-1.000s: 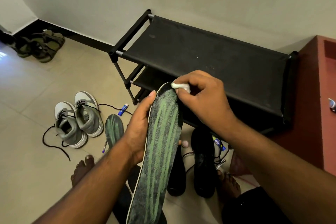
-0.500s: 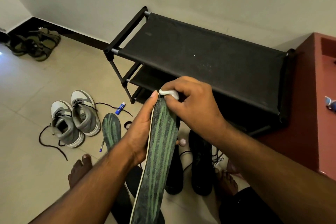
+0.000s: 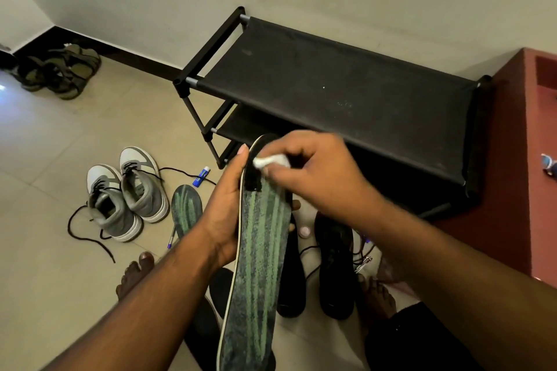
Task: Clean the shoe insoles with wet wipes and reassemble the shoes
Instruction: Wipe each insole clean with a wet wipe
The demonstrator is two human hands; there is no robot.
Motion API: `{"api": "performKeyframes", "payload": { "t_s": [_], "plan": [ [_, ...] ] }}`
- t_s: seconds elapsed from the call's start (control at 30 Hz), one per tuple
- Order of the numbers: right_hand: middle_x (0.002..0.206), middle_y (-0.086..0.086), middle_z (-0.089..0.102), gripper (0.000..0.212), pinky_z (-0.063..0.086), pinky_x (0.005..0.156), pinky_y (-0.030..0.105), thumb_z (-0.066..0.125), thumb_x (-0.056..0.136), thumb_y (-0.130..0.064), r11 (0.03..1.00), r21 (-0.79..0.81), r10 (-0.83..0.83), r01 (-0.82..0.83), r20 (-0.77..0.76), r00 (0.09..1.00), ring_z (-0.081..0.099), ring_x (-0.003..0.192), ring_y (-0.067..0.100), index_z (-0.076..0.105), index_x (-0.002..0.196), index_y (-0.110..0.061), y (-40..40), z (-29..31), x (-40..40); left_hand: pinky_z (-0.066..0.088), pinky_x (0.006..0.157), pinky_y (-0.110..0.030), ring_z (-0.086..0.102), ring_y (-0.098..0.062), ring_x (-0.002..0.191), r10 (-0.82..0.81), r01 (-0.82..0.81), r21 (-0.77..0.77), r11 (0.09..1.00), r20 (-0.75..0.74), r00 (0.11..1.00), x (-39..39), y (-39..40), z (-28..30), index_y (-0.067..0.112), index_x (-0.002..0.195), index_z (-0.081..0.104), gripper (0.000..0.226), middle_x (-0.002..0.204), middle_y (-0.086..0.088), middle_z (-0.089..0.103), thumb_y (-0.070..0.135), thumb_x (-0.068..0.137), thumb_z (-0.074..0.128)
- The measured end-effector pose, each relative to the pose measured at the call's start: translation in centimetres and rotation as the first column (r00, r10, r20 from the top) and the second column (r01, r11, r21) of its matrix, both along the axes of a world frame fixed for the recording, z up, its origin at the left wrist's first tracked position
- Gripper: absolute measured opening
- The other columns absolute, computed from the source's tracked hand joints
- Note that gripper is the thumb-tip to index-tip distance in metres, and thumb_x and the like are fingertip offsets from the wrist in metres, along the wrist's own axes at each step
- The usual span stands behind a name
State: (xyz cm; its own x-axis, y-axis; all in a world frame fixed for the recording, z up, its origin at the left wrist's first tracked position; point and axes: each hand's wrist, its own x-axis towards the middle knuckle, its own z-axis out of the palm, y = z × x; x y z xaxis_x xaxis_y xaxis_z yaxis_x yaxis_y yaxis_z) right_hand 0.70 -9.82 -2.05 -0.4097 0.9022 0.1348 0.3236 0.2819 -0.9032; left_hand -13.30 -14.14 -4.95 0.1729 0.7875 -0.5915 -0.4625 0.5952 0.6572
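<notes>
My left hand (image 3: 224,214) grips the green-striped insole (image 3: 259,253) by its edge, above the floor; my right hand (image 3: 313,178) pinches a wipe (image 3: 269,161) at its toe. It looks light and bendy, best held mid-length

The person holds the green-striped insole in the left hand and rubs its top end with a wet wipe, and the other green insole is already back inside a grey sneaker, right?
Not quite. In the head view the other green insole lies on the floor beside the grey sneakers, not inside one. The rest is right.
</notes>
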Motion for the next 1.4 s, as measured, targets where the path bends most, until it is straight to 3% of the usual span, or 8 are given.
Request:
{"api": "performKeyframes", "payload": {
  "t_s": [0.13,0.27,0.37,0.57,0.83,0.97,1.17,1.4],
  "plan": [
    [0.072,-0.006,0.071,0.014,0.046,0.057,0.015,0.072,0.078,-0.006,0.969,-0.125,-0.214,0.211,-0.014,0.977,0.059,0.062,0.001,0.076,0.083,-0.018,2.9,-0.1,1.9,0.049,0.083,-0.046,0.054,-0.041,0.105,0.01,-0.01,-0.012,1.0,0.002,1.0,0.3,0.1,-0.2,0.006,0.111,0.071,0.077,0.109,-0.025,0.057,0.074,0.083,0.047],
    [0.078,-0.008,0.069,0.012,0.043,0.06,0.011,0.07,0.08,-0.008,0.963,0.024,-0.27,0.269,0.077,0.96,0.059,0.067,-0.001,0.076,0.085,-0.017,3.0,-1.1,1.9,0.056,0.072,-0.046,0.057,-0.037,0.096,-0.01,0.011,-0.017,1.0,0.076,0.997,0.8,0.1,-0.1,0.006,0.103,0.073,0.074,0.104,-0.023,0.058,0.071,0.085,0.045],
    [0.087,-0.003,0.068,0.017,0.048,0.072,0.016,0.066,0.081,-0.007,0.935,0.291,-0.265,0.202,0.197,0.944,0.061,0.079,0.006,0.076,0.093,-0.013,2.5,-1.6,1.4,0.058,0.066,-0.044,0.058,-0.032,0.087,-0.036,0.038,-0.008,0.999,0.121,0.992,1.3,0.0,0.0,0.006,0.11,0.07,0.071,0.102,-0.022,0.056,0.068,0.087,0.044],
    [0.089,-0.002,0.069,0.019,0.055,0.075,0.032,0.061,0.083,-0.008,0.924,0.36,-0.213,0.129,0.203,0.956,0.063,0.081,0.009,0.075,0.096,-0.01,1.4,-2.0,0.6,0.058,0.067,-0.045,0.059,-0.03,0.086,-0.035,0.036,-0.006,0.999,0.112,0.993,1.0,-0.2,0.1,0.002,0.126,0.062,0.075,0.108,-0.023,0.053,0.065,0.089,0.046],
    [0.086,0.005,0.068,0.02,0.056,0.066,0.042,0.058,0.083,-0.008,0.908,0.403,-0.016,-0.111,0.301,0.954,0.065,0.08,0.019,0.073,0.095,-0.005,-0.9,-2.2,-1.1,0.057,0.065,-0.034,0.068,-0.025,0.067,0.0,0.0,0.01,1.0,0.084,0.996,-0.4,-0.2,-0.9,0.012,0.083,0.079,0.065,0.077,-0.014,0.07,0.064,0.092,0.041],
    [0.081,0.008,0.068,0.019,0.056,0.061,0.04,0.059,0.079,-0.007,0.887,0.409,0.066,-0.214,0.348,0.935,0.065,0.075,0.023,0.074,0.09,-0.004,-1.3,-2.6,-1.5,0.051,0.075,-0.036,0.065,-0.022,0.076,0.071,-0.07,-0.007,0.998,0.102,0.992,-1.2,0.1,-1.2,0.017,0.087,0.078,0.059,0.082,-0.008,0.069,0.065,0.09,0.045],
    [0.083,-0.002,0.07,0.013,0.048,0.071,0.012,0.069,0.08,-0.008,0.933,0.348,-0.139,0.096,0.102,0.985,0.064,0.076,0.008,0.077,0.09,-0.011,1.7,-1.2,0.8,0.05,0.079,-0.046,0.062,-0.037,0.091,0.049,-0.049,-0.001,0.999,0.069,0.996,-1.0,0.3,-0.8,0.003,0.117,0.069,0.078,0.104,-0.025,0.063,0.07,0.091,0.039],
    [0.084,0.0,0.066,0.014,0.054,0.067,0.03,0.069,0.078,-0.006,0.871,0.485,-0.219,0.081,0.235,0.947,0.062,0.076,0.012,0.076,0.09,-0.01,2.7,-2.3,1.7,0.056,0.074,-0.05,0.054,-0.041,0.101,-0.01,0.013,-0.012,1.0,0.184,0.983,0.2,-0.2,-0.6,0.004,0.124,0.064,0.079,0.109,-0.027,0.057,0.07,0.091,0.038]
  ]
}}
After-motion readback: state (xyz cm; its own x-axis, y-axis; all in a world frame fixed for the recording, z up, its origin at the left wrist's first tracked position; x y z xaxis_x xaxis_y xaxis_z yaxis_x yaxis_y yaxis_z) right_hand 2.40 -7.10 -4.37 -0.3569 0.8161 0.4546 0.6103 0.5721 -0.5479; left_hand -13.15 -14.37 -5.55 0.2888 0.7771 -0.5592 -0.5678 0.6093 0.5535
